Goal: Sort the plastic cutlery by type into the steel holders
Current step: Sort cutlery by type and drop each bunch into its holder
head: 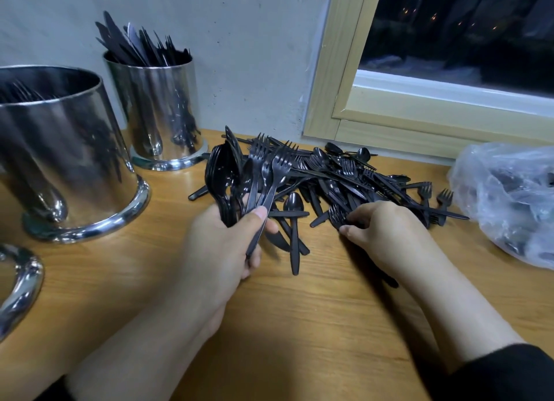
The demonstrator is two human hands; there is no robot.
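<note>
My left hand clamps a mixed fan of forks and spoons that may slip while my right hand pinches another fork from the pile.

A third holder is cut off at the left edge so only its base rim shows, the bag runs off the right edge with blurred contents, and the right hand hides its fork's handle.
</note>
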